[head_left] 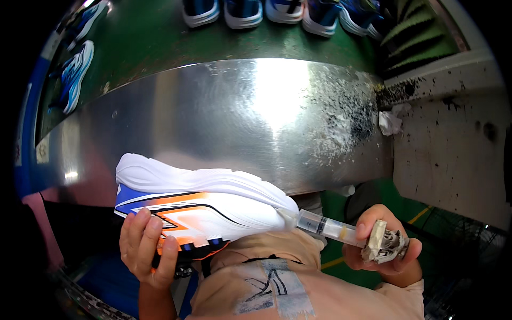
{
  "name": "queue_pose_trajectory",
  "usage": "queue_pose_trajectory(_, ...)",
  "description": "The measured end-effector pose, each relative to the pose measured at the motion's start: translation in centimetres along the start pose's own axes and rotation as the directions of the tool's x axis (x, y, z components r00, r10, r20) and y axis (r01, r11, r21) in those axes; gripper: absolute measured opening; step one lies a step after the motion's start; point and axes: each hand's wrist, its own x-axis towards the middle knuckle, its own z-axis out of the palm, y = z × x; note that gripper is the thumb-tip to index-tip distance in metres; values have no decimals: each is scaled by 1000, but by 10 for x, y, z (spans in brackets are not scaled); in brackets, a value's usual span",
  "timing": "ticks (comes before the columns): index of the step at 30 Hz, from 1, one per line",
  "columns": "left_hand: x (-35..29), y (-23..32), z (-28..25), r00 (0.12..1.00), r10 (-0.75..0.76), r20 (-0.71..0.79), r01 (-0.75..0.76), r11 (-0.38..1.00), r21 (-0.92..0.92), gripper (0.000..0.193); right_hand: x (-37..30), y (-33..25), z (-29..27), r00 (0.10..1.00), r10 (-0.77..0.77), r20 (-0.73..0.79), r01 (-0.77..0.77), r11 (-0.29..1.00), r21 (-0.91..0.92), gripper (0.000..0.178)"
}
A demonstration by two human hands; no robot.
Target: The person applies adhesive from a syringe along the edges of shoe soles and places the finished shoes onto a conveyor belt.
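Note:
A white running shoe (229, 205) with orange, black and blue parts lies on its side in the air, sole edge upward, toe to the right. My left hand (146, 242) is closed round its upper near the heel and collar. In my right hand (384, 240) is a clear plastic syringe (328, 226), its tip against the toe where the white sole meets the upper. Pale, crusted material (381, 242) covers the syringe's rear end and sits among my right fingers. Whether the tip touches or only hovers cannot be made out.
Beyond the shoe lies a shiny metal worktop (208, 117) with dark specks and residue at its right. Several blue shoes (242, 13) stand on the green surface behind it, and more (74, 74) at the far left. Crumpled white paper (390, 122) lies by the grey side panel (453, 144).

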Motion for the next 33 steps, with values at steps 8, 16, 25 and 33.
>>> queue_pose_trajectory(8, 31, -5, -1, 995, 98, 29, -98, 995, -23, 47, -12, 22, -12, 993, -93, -68, 103, 981, 167, 99)
queue_pose_trajectory(16, 65, 0, -2, 995, 60, 85, -56, 997, -43, 46, -9, 30, -2, 979, -196, -58, 203, 965, 164, 93)
queue_pose_trajectory(25, 125, -12, 13, 957, 9, 289, 71, 961, -265, 59, 13, 54, -12, 922, -386, -12, 382, 917, -114, 85)
queue_pose_trajectory(33, 189, -40, 27, 730, -116, 674, 542, 698, -468, 63, 24, 66, -17, 853, -513, 97, 521, 826, -216, 82)
